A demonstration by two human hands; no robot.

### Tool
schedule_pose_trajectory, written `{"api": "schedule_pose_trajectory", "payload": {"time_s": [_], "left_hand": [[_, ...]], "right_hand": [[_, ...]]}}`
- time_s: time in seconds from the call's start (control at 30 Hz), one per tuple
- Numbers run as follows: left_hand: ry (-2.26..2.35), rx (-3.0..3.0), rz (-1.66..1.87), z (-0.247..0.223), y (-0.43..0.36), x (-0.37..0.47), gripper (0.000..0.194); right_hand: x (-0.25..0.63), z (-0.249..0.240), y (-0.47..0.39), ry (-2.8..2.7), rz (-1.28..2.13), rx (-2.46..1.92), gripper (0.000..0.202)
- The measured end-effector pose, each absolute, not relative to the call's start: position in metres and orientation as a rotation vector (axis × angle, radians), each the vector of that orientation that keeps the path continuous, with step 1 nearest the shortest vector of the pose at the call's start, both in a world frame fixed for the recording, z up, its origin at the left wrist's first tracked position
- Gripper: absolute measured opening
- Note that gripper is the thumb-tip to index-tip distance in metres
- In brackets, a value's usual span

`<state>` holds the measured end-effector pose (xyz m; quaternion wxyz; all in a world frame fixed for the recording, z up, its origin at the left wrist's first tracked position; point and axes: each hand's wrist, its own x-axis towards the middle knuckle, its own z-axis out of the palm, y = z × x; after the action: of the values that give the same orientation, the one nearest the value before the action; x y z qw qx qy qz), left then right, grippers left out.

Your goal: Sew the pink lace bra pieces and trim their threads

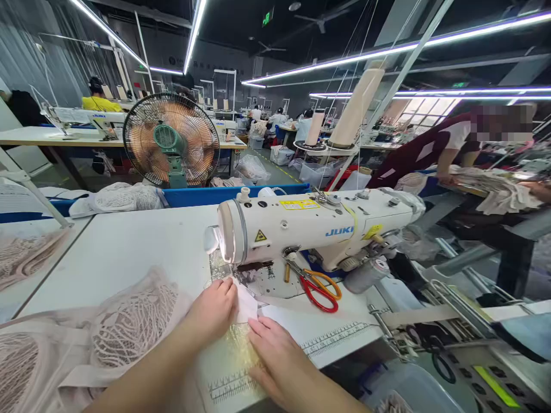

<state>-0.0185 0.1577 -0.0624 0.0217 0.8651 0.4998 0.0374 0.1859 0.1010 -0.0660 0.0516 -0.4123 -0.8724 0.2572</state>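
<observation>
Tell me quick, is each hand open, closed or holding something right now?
Left hand: fingers bent, at the white cloth; can't tell if gripping.
Right hand: fingers at the cloth's near end; can't tell if gripping.

Lace fabric (26,355) left of my left hand (215,307): cut off by frame edge. Needle area ahead: too small to resolve. Both forearms cropped.

Left hand (214,307), right hand (275,351) near; forearms converging.
</observation>
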Motion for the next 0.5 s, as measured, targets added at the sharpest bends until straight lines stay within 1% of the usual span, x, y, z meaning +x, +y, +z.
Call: {"api": "schedule_pose_trajectory", "payload": {"time_s": [0.13,0.27,0.5], "left_hand": [[1.546,2.645,0.095,-0.059,0.161,-0.019,0.041],[1.540,2.623,0.064,-0.058,0.162,-0.022,0.044],[1.526,2.605,-0.013,-0.057,0.162,-0.022,0.048]], "right_hand": [[0.172,-0.057,0.098,-2.609,0.899,-1.343,0.056],[0.168,-0.057,0.098,-2.566,0.946,-1.366,0.056],[0.171,-0.059,0.100,-2.497,0.953,-1.317,0.050]]}}
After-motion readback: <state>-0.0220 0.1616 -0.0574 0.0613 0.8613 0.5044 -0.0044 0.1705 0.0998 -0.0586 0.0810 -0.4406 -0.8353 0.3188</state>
